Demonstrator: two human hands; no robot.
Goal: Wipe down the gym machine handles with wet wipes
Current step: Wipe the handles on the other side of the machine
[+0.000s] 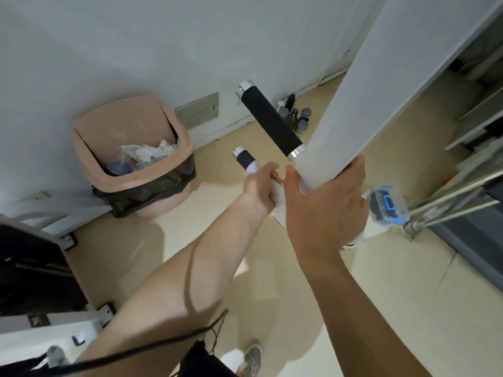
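Left hand clenched on wet wipe around lower handle, right hand gripping white post; upper handle apparently yet unwiped.

A small gym corner in a plain room: a white machine post carries black foam-grip handles with chrome end caps. Cream floor and white walls surround it, with a pink swing-top bin lined in black and bottles along the skirting.
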